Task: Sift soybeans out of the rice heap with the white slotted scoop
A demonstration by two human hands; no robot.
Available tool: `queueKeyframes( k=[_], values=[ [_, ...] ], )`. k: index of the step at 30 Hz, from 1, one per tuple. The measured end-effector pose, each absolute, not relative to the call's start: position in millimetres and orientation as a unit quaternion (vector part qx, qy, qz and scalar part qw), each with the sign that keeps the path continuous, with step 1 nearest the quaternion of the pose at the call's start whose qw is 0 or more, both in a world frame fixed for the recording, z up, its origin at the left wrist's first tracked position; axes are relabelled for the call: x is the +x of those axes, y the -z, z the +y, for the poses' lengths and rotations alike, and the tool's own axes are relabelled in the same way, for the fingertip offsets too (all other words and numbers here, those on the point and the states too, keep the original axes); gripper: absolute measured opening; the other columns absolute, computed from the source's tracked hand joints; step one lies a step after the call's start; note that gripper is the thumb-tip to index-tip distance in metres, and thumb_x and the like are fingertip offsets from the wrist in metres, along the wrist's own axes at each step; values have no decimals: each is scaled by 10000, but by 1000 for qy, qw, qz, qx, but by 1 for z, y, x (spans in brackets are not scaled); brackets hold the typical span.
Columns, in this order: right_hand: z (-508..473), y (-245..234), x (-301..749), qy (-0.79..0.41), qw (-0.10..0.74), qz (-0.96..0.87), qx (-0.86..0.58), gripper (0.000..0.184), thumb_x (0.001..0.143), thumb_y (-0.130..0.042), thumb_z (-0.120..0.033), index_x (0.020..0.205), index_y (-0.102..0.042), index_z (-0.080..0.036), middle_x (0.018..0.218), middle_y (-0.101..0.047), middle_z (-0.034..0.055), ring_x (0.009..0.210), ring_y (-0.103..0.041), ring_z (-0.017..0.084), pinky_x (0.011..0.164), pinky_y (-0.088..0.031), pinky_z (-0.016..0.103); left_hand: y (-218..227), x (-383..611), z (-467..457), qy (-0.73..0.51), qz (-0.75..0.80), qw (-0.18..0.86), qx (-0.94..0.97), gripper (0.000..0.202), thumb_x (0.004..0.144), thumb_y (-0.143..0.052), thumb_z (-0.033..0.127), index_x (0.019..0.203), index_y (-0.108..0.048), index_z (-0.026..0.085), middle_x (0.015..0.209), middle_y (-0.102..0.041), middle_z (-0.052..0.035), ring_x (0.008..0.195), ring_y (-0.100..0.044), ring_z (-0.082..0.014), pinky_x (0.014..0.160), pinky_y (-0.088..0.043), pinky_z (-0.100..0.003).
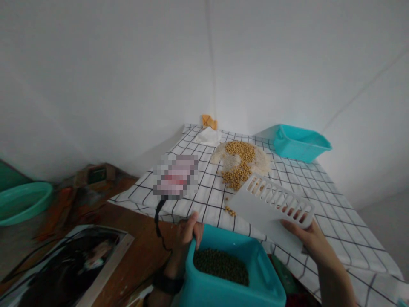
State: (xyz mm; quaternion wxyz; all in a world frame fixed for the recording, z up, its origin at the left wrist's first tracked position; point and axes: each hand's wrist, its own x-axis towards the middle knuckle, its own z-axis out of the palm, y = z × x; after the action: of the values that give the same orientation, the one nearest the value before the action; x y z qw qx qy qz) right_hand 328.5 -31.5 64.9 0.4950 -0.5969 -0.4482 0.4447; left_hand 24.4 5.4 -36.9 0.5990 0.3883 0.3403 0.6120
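Left hand point(191, 232) grasping the far left corner of the near teal bin point(220, 294), fingers hooked over the rim, probably to keep it steady. Bin stands just off the near edge of the bench point(329, 192), mouth up, dark green beans point(220, 266) covering its floor; what bears its weight is hidden. Set so close, it likely keeps its opening within easy reach of the cloth point(201, 200). Right hand point(306, 238) grasping a pale slotted scoop point(255, 204) by its right end, thumb on the near face, fingers showing through the slots behind; that grip seems meant to control the plate's tilt. Plate leans over the cloth, solid part toward the bin, slots to the far side; whether its edge touches the cloth, cannot tell. Beyond it, yellow beans point(239, 151) lie heaped amid pale grains point(262, 162), mid-bench, with a few strays point(230, 211) left of the plate. Second teal bin point(298, 151) upright at far right, apart from the heap, perhaps to leave working room. Blurred-out pinkish object point(177, 177) on the left, a black cord point(158, 217) trailing off the near edge.
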Motion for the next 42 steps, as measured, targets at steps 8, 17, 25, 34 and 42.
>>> queueKeyframes(
  k=[8,17,25,34,42],
  values=[
    [-29,-65,329,-446,474,-456,-607,406,738,-845,-479,1027,-752,-210,965,-791,86,764,-719,250,715,-595,365,38,25,7,-611,344,596,390,763,916,-571,616,271,-459,224,231,-431,-1,251,-335,-80,419,-198,-346],
    [-31,-77,327,-489,422,-468,-603,429,733,-829,-530,1006,-774,-203,917,-806,83,793,-753,293,670,-605,372,38,24,7,-603,351,593,402,774,938,-535,589,257,-479,224,238,-439,-13,262,-355,-94,424,-216,-346],
    [-33,-66,336,-505,460,-403,-610,403,690,-861,-441,1000,-752,-208,842,-804,70,670,-733,274,592,-579,361,36,23,7,-601,350,589,412,779,933,-536,621,259,-493,232,237,-415,-2,274,-332,-93,431,-242,-343],
    [-26,-63,334,-475,492,-395,-613,463,673,-882,-447,1046,-758,-202,917,-808,98,744,-748,310,645,-590,395,42,24,9,-597,337,594,420,793,949,-491,619,253,-457,241,226,-395,-16,260,-332,-101,424,-241,-362],
    [-26,-70,322,-431,493,-446,-610,461,748,-836,-500,1092,-755,-203,1041,-806,113,901,-755,329,740,-597,395,51,21,15,-570,296,623,445,814,941,-456,664,235,-416,262,216,-359,-21,246,-323,-103,409,-275,-373]
  ],
)
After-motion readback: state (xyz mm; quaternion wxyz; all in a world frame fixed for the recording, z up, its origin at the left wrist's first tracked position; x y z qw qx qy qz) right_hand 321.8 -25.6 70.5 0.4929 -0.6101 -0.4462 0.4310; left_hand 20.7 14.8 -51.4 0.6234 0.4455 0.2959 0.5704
